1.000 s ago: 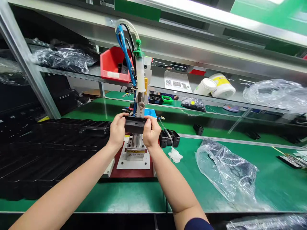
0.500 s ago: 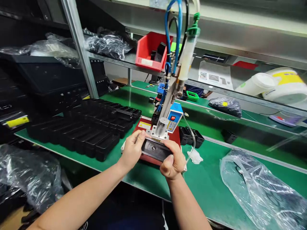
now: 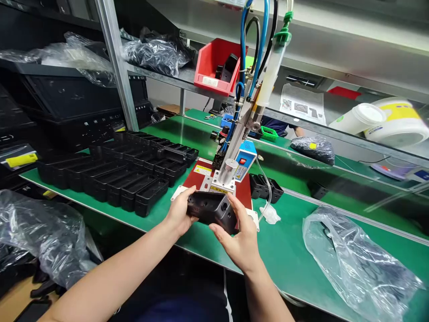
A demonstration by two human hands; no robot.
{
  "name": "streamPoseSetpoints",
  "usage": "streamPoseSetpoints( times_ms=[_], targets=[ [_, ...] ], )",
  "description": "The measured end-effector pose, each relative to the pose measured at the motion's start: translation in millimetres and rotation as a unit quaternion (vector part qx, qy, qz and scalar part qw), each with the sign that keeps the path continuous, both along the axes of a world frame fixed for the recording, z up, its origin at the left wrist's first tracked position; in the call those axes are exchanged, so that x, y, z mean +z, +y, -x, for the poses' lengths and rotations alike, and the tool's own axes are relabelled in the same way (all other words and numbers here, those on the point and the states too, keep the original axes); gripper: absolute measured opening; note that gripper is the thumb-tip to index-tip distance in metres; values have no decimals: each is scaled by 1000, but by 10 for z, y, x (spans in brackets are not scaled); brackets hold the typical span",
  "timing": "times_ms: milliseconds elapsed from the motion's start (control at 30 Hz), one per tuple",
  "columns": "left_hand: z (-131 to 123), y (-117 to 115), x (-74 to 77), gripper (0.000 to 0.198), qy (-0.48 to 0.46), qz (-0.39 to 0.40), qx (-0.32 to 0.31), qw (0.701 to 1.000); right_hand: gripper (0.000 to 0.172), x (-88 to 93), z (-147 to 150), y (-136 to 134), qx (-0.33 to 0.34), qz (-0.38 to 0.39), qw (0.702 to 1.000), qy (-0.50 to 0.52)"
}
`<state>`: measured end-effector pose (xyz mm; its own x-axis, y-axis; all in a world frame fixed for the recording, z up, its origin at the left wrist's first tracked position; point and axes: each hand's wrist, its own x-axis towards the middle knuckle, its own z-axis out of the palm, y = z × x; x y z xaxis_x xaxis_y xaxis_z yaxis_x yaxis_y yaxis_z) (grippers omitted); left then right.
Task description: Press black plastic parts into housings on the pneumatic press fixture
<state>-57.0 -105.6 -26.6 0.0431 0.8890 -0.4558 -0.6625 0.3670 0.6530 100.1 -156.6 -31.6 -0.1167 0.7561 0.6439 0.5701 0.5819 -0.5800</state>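
A black plastic housing (image 3: 211, 209), box-shaped with small holes in its side and end, is tilted in front of the press. My left hand (image 3: 180, 212) grips its left end, fingers partly hidden behind it. Around the right end curls my right hand (image 3: 239, 230), fingertips on the top edge and thumb beside the lower corner. Just beyond the housing stands the bench press (image 3: 229, 172), with a metal head, blue and black hoses and a clear syringe tube (image 3: 272, 67). Its red base (image 3: 192, 175) is partly covered by my hands and the housing.
Rows of black housings (image 3: 117, 181) sit on the green bench (image 3: 288, 250) at left. Several black parts (image 3: 266, 187) and a crumpled white tissue (image 3: 270, 214) lie right of the press. A clear plastic bag (image 3: 358, 255) covers the right side. Above, a shelf holds a red bin (image 3: 214, 82).
The housing has come up and turned, so its side and end now show instead of its inside. My right hand has opened from a curled grip to spread fingers around the end.
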Motion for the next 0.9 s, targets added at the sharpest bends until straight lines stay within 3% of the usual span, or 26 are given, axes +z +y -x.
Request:
streamPoseSetpoints(
  times_ms=[167, 400, 533, 633, 700, 800, 900],
  targets=[
    [-103, -57, -151, 20, -2, 2, -72, 997, 51, 15, -146, -132, -47, 4, 998, -47],
    [-257, -140, -379, 25, 6, -26, -196, 980, 39, 48, -419, -284, -69, 129, 989, -22],
    [-216, -185, -409, 33, 0, -112, -245, 963, 34, 6, -483, -267, -64, 136, 988, 24],
    [-116, -209, -410, 48, 73, -218, -264, 937, 31, -126, -535, -206, -25, 158, 983, 91],
    [-37, -222, -453, 55, 137, -271, -243, 921, 34, -273, -561, -158, 17, 185, 974, 128],
    [88, -259, -619, 59, 225, -313, -215, 897, 45, -524, -551, -113, 58, 226, 963, 135],
    [193, -326, -848, 57, 318, -335, -202, 863, 49, -688, -473, -113, 50, 247, 965, 71]
  ],
)
